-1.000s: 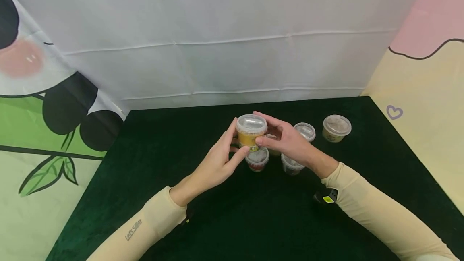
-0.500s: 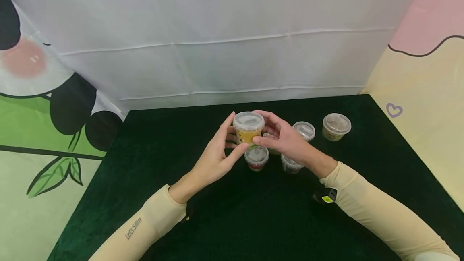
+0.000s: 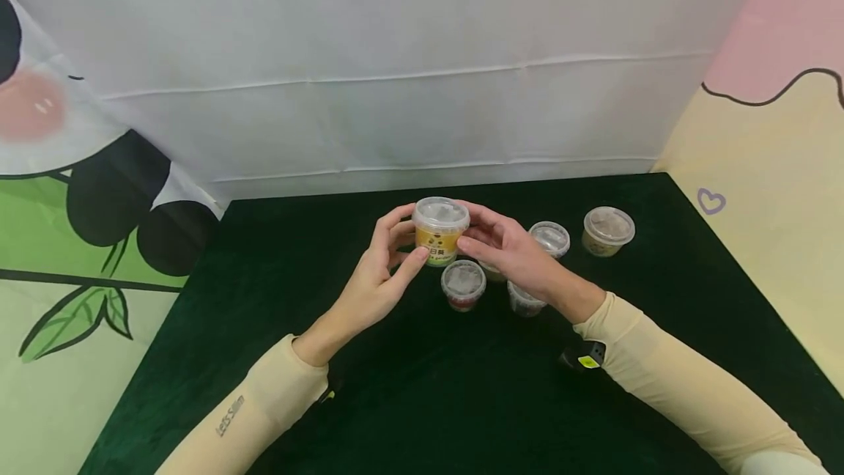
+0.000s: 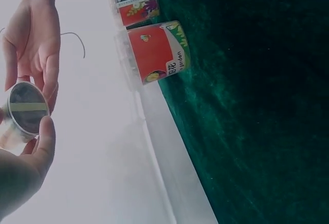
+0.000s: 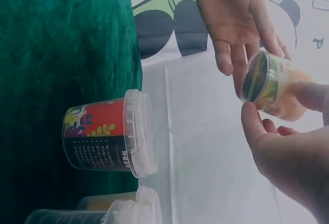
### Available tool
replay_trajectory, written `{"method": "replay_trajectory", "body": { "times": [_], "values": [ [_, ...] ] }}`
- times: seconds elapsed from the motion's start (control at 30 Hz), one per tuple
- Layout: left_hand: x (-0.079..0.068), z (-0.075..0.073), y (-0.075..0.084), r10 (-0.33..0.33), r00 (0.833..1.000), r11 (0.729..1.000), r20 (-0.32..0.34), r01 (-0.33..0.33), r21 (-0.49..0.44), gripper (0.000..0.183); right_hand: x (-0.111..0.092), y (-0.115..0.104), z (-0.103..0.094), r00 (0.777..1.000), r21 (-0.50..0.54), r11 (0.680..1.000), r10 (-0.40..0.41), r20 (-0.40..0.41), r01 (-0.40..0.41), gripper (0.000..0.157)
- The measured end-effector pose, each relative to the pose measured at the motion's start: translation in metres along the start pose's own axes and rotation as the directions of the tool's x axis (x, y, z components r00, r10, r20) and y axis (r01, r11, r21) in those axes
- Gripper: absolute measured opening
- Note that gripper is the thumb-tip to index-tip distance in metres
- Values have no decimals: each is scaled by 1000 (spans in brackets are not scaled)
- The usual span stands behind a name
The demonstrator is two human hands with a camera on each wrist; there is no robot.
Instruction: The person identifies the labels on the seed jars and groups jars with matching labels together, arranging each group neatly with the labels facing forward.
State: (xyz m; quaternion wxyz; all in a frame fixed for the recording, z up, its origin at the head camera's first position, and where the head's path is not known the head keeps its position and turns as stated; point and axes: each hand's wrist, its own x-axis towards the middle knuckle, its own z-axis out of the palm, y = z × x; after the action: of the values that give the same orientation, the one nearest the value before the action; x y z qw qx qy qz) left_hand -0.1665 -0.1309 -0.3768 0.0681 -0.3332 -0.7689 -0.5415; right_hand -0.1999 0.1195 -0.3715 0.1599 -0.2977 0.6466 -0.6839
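A small clear plastic cup with a lid and yellow label (image 3: 440, 237) is held up above the table between both hands. My left hand (image 3: 365, 284) grips its left side, thumb low at the front. On the right side, my right hand (image 3: 521, 255) holds it with the thumb in front and fingers behind. The right wrist view shows the cup (image 5: 280, 88) tipped sideways in that camera's picture, its base visible. Just below and nearer the viewer stands a red-labelled lidded cup (image 3: 463, 288), apart from the hands.
Behind my right hand stand more lidded cups, including a front one (image 3: 524, 300) and a rear one (image 3: 550, 239). Another lidded cup (image 3: 608, 232) stands farther right. Dark green cloth (image 3: 422, 402) covers the table; a white backdrop (image 3: 395, 123) rises behind it.
Both hands have carried the yellow-labelled cup slightly left and up. It has turned, so more of its label's front shows. The standing cups keep their places.
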Motion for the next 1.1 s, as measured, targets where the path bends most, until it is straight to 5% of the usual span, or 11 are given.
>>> {"method": "replay_trajectory", "body": {
  "times": [0.37, 0.6, 0.87, 1.1],
  "values": [
    [-2, 2, -5, -51, 998, 999, -21, 51, -1, 67, -1, -1, 1, 1000, -7, 1000, 6, -2, -6, 57],
    [-1, -9, -7, -64, 998, 997, -2, 64, 46, 66, 8, 0, 3, 999, -3, 999, 34, -1, -34, 57],
    [5, -45, -25, -166, 981, 976, -103, 178, 126, 65, 56, 3, 21, 987, -37, 987, 151, -55, -153, 59],
    [9, -72, -52, -294, 947, 941, -134, 311, 133, 67, 100, 13, 42, 942, 176, 934, 328, -76, -311, 61]
  ]
}}
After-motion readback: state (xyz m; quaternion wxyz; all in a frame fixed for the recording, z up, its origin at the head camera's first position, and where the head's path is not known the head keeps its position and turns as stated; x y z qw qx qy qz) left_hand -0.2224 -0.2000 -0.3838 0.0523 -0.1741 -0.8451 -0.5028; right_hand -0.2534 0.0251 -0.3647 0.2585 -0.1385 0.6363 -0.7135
